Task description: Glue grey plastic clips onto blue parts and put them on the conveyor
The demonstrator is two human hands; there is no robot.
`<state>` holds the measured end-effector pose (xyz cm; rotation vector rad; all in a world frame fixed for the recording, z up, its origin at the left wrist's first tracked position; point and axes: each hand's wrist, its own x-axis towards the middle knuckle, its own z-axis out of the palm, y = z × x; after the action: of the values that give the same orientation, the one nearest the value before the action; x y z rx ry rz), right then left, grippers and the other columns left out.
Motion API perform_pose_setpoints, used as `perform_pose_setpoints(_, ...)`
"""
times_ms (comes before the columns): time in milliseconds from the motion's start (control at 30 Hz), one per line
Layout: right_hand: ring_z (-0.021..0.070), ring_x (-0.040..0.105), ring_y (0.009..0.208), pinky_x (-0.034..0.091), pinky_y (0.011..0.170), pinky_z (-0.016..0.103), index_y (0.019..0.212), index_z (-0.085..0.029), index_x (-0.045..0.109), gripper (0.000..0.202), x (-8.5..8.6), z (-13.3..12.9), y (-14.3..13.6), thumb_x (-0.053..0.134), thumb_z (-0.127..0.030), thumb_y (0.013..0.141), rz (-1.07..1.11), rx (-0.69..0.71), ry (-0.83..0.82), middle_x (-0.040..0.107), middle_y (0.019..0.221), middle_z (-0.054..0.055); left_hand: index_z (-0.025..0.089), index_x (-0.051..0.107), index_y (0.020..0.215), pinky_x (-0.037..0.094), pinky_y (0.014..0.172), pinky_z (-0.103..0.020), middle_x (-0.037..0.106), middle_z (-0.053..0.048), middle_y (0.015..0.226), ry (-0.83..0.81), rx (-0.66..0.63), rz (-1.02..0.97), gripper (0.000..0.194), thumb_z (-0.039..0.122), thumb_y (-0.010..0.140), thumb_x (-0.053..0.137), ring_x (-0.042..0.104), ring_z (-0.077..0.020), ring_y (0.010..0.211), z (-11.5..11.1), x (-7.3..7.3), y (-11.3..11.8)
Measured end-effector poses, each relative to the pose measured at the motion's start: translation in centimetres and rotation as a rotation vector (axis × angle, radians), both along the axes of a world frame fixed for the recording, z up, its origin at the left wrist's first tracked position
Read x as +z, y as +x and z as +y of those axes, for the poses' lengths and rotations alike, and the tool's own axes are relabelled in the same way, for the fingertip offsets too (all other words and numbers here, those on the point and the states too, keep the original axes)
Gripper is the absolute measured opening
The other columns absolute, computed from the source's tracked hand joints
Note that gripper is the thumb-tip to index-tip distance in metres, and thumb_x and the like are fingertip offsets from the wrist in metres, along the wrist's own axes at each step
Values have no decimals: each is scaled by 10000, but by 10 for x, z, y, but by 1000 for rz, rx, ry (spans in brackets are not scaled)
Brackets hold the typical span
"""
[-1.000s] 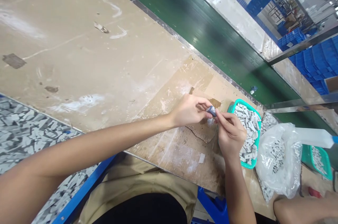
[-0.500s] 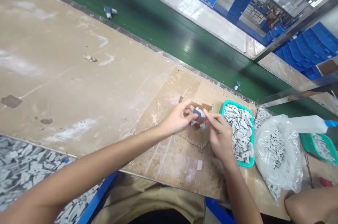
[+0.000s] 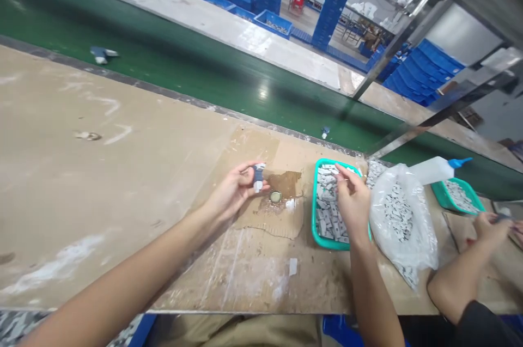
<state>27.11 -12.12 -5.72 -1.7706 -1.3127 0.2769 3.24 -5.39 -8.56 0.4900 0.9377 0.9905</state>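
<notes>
The nearly closed left hand (image 3: 233,189) pinches 1 small dark-blue-and-white plastic piece (image 3: 257,175) near torn brown cardboard (image 3: 281,221), while the half-curled right hand (image 3: 353,202), any hold indiscernible, is at a teal rectangular plastic basket (image 3: 314,219).

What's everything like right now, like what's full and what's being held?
Plastic part, held
Left hand, gripping the plastic part
Near basket, filled with grey-and-white pieces
Right hand, over the near basket; grip unclear
Far basket, holding pale bits
Clear plastic bag, holding small bits
Squeeze bottle, nozzle on; standing or lying unclear
Cardboard piece, ragged-edged, stained
Conveyor belt, carrying two parts
</notes>
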Motion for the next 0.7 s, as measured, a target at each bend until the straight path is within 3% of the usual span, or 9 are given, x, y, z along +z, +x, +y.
perform_pose_setpoints(167,150,590,650,452,665,278,1011,-190,699,231,5,-7,25,583,-175,812,-293,226,-415,664,797,2,201,636,1036,595,732,-318,658,1,801,250,118,168,350,224,703,742,683,-157,683,9,-4,-5)
perform_pose_setpoints(267,193,637,817,451,736,288,1015,-193,719,253,0,-10,26,612,-112,801,-429,204,-476,682,888,44,209,636,994,566,709,-268,709,-19,854,281,168,352,375,279,664,801,688,-162,736,14,-4,-8)
perform_pose_setpoints(367,221,651,874,443,735,293,1005,-181,741,247,-5,-12,23,614,-87,815,-517,209,-503,685,980,96,193,669,989,536,684,-238,732,-41,872,310,131,552,355,304,675,794,677,-156,745,31,-6,-9)
perform_pose_setpoints(533,211,650,836,426,675,282,900,-183,734,228,-7,-12,23,567,-45,830,-522,208,-466,676,973,100,147,709,1029,505,705,-262,734,-80,923,507,78,956,347,318,728,737,680,-201,823,98,-12,0)
perform_pose_setpoints(700,199,644,814,479,718,292,943,-218,676,160,-5,-8,22,582,-129,849,-352,204,-234,681,931,46,119,689,1096,485,743,-271,723,-101,981,566,114,1186,385,352,789,689,665,-212,856,172,-13,18)
